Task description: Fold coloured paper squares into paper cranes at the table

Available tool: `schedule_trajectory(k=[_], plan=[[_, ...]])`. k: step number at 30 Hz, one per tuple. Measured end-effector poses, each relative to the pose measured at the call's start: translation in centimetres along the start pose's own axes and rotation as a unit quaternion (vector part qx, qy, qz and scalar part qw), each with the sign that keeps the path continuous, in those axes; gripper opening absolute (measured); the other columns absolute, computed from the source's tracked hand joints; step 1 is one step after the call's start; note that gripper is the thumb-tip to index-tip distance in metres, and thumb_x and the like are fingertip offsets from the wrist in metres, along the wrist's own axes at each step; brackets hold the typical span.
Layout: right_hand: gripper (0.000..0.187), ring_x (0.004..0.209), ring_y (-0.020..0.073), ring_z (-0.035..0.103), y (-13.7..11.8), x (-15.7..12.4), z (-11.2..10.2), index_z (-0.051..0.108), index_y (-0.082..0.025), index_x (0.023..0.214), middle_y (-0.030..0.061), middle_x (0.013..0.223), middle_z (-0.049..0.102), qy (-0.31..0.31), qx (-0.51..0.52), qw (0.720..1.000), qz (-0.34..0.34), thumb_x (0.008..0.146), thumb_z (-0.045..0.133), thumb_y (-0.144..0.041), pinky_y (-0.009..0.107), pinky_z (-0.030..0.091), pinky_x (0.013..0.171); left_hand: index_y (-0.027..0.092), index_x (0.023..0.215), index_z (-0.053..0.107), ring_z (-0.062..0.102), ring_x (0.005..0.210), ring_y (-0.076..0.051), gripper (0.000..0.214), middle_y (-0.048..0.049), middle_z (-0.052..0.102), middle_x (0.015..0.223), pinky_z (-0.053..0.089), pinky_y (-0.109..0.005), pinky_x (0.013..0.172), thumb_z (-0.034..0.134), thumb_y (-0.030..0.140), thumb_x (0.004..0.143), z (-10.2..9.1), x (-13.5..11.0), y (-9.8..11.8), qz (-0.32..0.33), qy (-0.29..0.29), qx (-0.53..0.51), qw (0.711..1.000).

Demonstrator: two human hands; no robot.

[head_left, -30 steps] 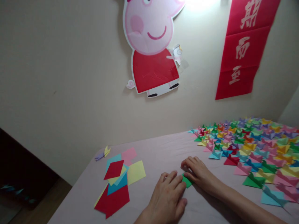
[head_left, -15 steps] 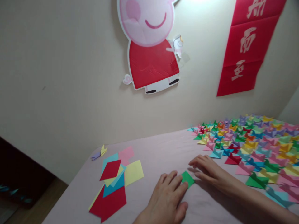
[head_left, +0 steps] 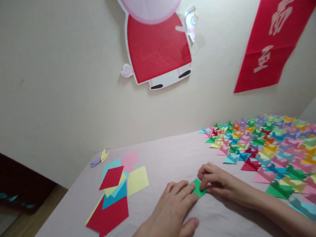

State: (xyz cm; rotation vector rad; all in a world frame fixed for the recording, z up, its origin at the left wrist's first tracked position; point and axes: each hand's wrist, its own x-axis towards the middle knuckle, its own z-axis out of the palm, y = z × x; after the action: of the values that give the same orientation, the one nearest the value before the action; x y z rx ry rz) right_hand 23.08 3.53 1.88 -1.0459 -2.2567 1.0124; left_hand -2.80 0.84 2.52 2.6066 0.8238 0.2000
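- My left hand point(head_left: 172, 207) lies nearest, palm down and flat with the fingers apart. Its tips rest on the near-left edge of the green paper point(head_left: 198, 190); it clamps nothing and only pins.
- The green paper sits on the table between my 2 hands. It is a small, thin, folded piece with crisp straight edges and a matte face.
- My right hand point(head_left: 214, 180) has its fingers curled together on the paper's right corner, thumb tucked below. I read this as a pinch closed on the paper.
- I judge the step to be pressing in a fold: 1 hand holds while the other works the crease. A next move calls for matched edges and firm fingertip pressure, since thin paper slips on cloth.
- The table point(head_left: 170, 158) wears a soft, pale pink cloth.
- To my left lies a loose heap of flat sheets point(head_left: 116, 194), overlapping squares of red, blue, yellow and pink.
- Beyond the heap are 2 small folded pieces point(head_left: 100, 158), yellow and purple, touching.
- To my right spread rows of folded shapes point(head_left: 266, 148) in many colours, pointed and winged.
- On the wall hang a glossy cartoon cutout point(head_left: 158, 42) in a red dress and a red banner point(head_left: 271, 42) with pale characters.
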Motion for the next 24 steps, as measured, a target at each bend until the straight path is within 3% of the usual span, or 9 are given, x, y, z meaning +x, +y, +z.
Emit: schedule_trajectory(k=[6, 11, 16, 24], plan=[[0.025, 0.099, 0.0214, 0.054, 0.2, 0.5, -0.1, 0.073, -0.025, 0.087, 0.0048, 0.1, 0.058, -0.013, 0.0, 1.0, -0.018, 0.094, 0.056, -0.043, 0.035, 0.044, 0.09, 0.027, 0.132, 0.047, 0.031, 0.141, -0.026, 0.044, -0.0013, 0.037, 0.154, 0.029, -0.045, 0.112, 0.058, 0.039, 0.091, -0.6, 0.0, 0.0, 0.008, -0.016, 0.013, 1.0], [0.018, 0.093, 0.0203, 0.054, -0.4, 1.2, 0.6, 0.064, -0.022, 0.078, 0.0037, 0.095, 0.06, 0.026, -0.027, 0.999, 0.003, 0.093, 0.057, -0.029, 0.034, 0.043, 0.086, 0.024, 0.125, 0.054, 0.035, 0.136, -0.029, 0.041, -0.0075, 0.043, 0.149, 0.03, -0.043, 0.111, 0.062, 0.037, 0.087, -0.3, 0.1, 0.1, 0.013, 0.017, 0.032, 0.999], [0.014, 0.085, 0.0196, 0.054, -0.7, 1.8, 1.7, 0.059, -0.021, 0.073, 0.0023, 0.086, 0.06, 0.067, -0.077, 0.994, 0.037, 0.086, 0.057, -0.017, 0.033, 0.041, 0.079, 0.023, 0.123, 0.054, 0.044, 0.124, -0.025, 0.042, -0.0051, 0.056, 0.133, 0.034, -0.038, 0.105, 0.066, 0.036, 0.085, -0.3, 0.3, 0.2, 0.024, 0.014, 0.033, 0.999], [0.012, 0.084, 0.0201, 0.053, -0.2, 2.1, 2.5, 0.059, -0.021, 0.072, 0.0018, 0.083, 0.062, 0.087, -0.105, 0.989, 0.056, 0.082, 0.059, -0.014, 0.035, 0.039, 0.079, 0.021, 0.119, 0.054, 0.044, 0.122, -0.025, 0.038, -0.005, 0.058, 0.129, 0.034, -0.038, 0.103, 0.065, 0.036, 0.086, -0.3, 0.4, 0.3, 0.028, 0.017, 0.042, 0.999]])
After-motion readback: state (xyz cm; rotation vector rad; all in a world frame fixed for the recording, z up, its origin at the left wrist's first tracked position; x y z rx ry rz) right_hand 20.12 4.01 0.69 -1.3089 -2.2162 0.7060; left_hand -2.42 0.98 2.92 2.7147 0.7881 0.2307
